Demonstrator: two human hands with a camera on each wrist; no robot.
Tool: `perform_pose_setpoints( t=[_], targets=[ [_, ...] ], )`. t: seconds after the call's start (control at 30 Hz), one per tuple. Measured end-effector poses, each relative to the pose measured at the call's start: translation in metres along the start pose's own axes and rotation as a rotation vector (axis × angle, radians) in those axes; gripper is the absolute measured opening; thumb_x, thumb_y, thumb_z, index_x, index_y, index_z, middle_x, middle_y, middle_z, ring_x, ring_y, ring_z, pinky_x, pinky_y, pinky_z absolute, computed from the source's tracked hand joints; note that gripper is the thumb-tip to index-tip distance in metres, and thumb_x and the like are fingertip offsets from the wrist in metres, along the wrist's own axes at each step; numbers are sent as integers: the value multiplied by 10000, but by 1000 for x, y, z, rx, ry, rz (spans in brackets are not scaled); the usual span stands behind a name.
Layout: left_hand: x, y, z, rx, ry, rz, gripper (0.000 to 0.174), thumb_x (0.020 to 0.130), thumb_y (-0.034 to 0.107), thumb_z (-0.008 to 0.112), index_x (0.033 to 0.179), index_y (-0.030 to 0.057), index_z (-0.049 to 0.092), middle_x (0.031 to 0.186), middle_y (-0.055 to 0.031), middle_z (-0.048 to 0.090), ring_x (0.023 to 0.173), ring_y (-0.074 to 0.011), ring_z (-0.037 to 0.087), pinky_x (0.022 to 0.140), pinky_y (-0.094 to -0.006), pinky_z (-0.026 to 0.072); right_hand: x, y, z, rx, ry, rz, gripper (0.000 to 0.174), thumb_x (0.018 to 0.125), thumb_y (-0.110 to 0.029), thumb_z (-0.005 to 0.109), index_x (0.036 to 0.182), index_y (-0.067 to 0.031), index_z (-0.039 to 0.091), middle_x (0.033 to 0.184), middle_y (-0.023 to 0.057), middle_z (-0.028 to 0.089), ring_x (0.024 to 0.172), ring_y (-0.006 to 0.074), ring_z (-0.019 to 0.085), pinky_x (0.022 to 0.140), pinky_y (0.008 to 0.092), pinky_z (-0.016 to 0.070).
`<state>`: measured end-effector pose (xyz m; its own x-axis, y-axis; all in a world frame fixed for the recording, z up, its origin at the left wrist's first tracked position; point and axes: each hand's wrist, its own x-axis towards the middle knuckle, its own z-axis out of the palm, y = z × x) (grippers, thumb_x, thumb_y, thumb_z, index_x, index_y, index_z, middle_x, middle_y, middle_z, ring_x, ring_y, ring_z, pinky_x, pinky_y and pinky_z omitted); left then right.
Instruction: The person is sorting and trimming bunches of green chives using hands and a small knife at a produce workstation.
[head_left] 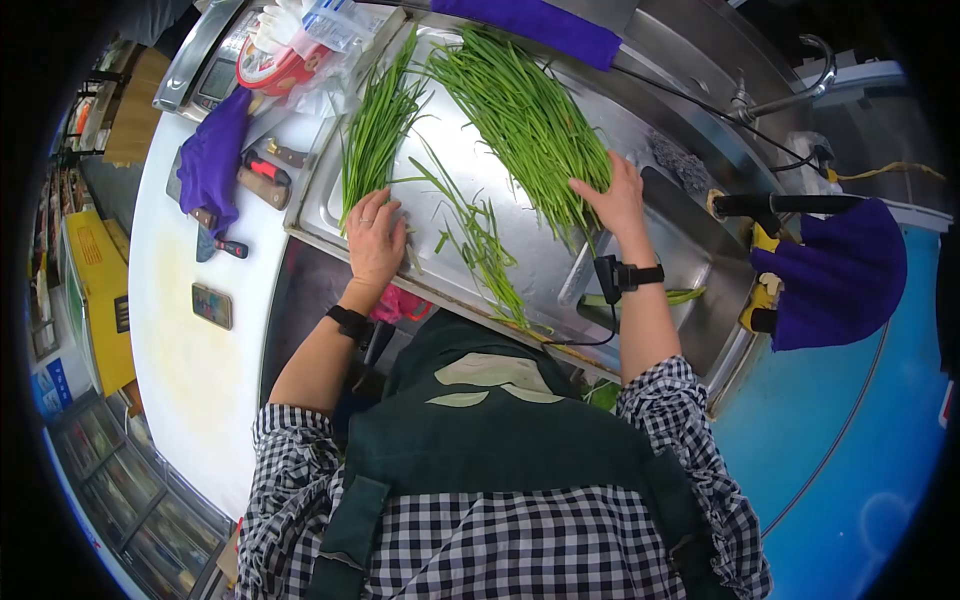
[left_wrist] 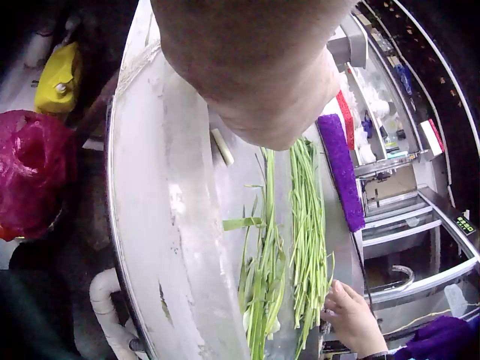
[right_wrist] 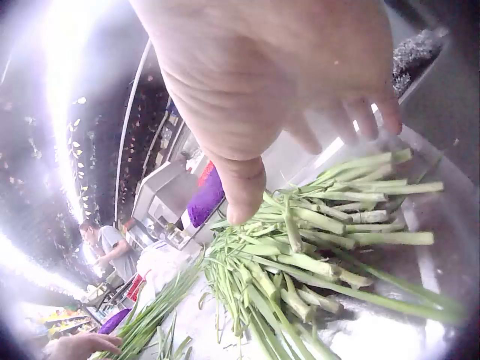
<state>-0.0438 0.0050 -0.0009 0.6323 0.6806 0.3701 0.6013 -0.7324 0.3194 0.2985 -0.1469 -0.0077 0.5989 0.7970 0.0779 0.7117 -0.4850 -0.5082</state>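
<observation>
A big bunch of long green chives (head_left: 520, 130) lies in the steel tray, its pale cut stems (right_wrist: 345, 217) showing in the right wrist view. My right hand (head_left: 617, 195) is at the stem end, thumb laid on the stalks and fingers straight beyond them. A smaller bunch of chives (head_left: 378, 135) lies on the tray's left side. At its near end my left hand (head_left: 376, 240) rests with fingers lightly bent against the leaves. Loose chives (head_left: 475, 240) are scattered between the bunches. My left hand's fingertips are hidden in the left wrist view.
The steel tray (head_left: 330, 225) spans to a sink (head_left: 690, 260) at right. Knives (head_left: 262, 185), a purple cloth (head_left: 212, 160) and a phone (head_left: 211, 305) lie on the white counter at left. A faucet (head_left: 800, 90) stands at the back right.
</observation>
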Motion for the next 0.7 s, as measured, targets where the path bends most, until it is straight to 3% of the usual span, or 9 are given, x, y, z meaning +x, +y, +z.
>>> perform_pose_setpoints(
  t=[0.17,0.2,0.33,0.43,0.5,0.53,0.6,0.63,0.7],
  targets=[
    [2,0,1,10,3,13,279,732,68,646,1006,66,591,1197,-82,551,1135,-293,482,945,-428,367,12,-15,6,23,-132,135,957,662,-570,733,1354,-9,384,1304,243,442,1213,405,390,1033,456,314],
    [2,1,0,9,2,15,276,731,66,645,1002,64,591,1190,-84,553,1127,-295,486,940,-430,369,13,-24,4,-4,-162,187,1035,621,-595,750,1359,19,361,1286,279,439,1195,410,406,1025,454,323],
    [2,2,-1,-4,-23,26,269,725,61,639,989,61,590,1168,-85,560,1103,-300,496,924,-431,377,22,-39,18,-82,-155,284,1009,580,-501,807,1315,42,380,1231,264,465,1169,408,416,974,459,372],
    [2,2,-1,10,-25,38,270,718,57,635,984,59,588,1149,-86,566,1096,-301,500,910,-429,384,23,-50,25,-28,-299,313,908,579,-403,819,1254,47,411,1227,275,455,1175,400,406,961,445,392],
    [0,2,1,2,-15,39,271,718,60,634,985,59,588,1142,-87,569,1092,-300,501,902,-426,388,18,-62,27,-76,-98,278,751,609,-302,793,1171,44,433,1129,275,535,1106,393,495,916,446,436],
    [0,0,1,-4,-3,45,272,718,63,634,986,59,589,1135,-88,571,1089,-299,502,894,-423,391,20,-68,23,-74,-104,268,751,609,-302,793,1171,44,433,1129,275,535,1106,393,495,916,446,436],
    [-1,-3,2,-3,-14,34,271,720,68,633,987,61,590,1130,-89,574,1085,-299,504,888,-422,393,25,-80,16,44,-307,338,654,639,-236,769,1133,27,431,992,257,608,984,389,588,862,449,473],
    [-1,-4,3,-10,-27,33,270,722,72,632,988,62,592,1125,-90,576,1080,-299,506,882,-420,396,25,-80,16,46,-310,328,654,639,-236,769,1133,27,431,992,257,608,984,389,588,862,449,473],
    [-1,-7,3,-7,-25,25,265,727,82,634,988,60,594,1119,-88,577,1072,-297,508,877,-417,396,24,-78,15,-34,-168,303,559,666,-199,740,1085,7,431,910,226,645,885,392,633,802,445,495]
  ],
)
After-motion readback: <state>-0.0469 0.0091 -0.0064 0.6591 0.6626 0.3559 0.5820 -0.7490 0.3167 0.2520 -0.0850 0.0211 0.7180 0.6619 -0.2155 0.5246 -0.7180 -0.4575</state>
